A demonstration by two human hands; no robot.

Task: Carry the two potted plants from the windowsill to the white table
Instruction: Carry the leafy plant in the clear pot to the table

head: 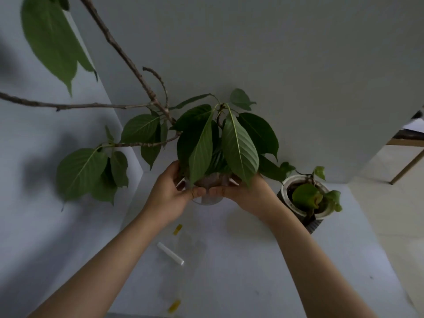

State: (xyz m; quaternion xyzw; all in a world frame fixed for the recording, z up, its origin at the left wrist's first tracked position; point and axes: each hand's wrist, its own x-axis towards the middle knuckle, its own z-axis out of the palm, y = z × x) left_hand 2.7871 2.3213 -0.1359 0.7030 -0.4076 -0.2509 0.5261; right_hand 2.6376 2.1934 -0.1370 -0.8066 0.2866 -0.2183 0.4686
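In the head view, the clear pot is clasped from both sides near the middle of the frame: the left hand and the right hand are curled round its rim, thumbs nearly meeting at the front. Whether the pot rests on the white surface or is held just above it cannot be told, nor whether that surface is the sill or the desk. The second pot, dark and ribbed, stands just beside the right wrist, close to the surface's edge. A tip is judged the main risk, since long woody branches reach far up and left and could drag the plant sideways or catch the wall. The rim is screened by drooping leaves, so a slip could go unseen. The second pot could be knocked over the edge by the right forearm. A white tube lies below the hands. No brand, label or writing can be read.
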